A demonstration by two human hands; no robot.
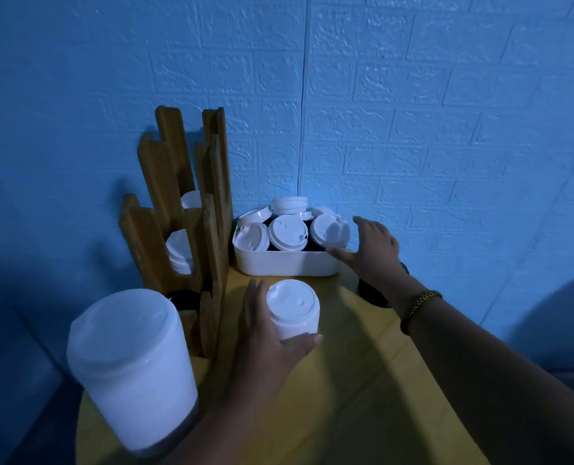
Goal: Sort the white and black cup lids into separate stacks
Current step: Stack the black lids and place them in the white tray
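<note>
The light is dim and blue. A black stack (371,293) at the right edge of the bench (346,380) is mostly hidden under the right wrist, so its lids cannot be counted. In the white bin (285,266), centre frame against the wall, white lids (287,231) lie heaped and tilted every way. The dark shapes beneath them may be black lids.

The white stack (294,313) stands upright on the bench just in front of the bin, tops facing up, its axis vertical.

The left hand (262,333) comes in from the lower edge, its grip clamped on the white stack, fingers on the left side and thumb across the near side. The right hand (374,251) reaches in from the right, palm down, its grip apart with fingers spread at the bin's right end. I cannot tell whether it touches a lid.
</note>
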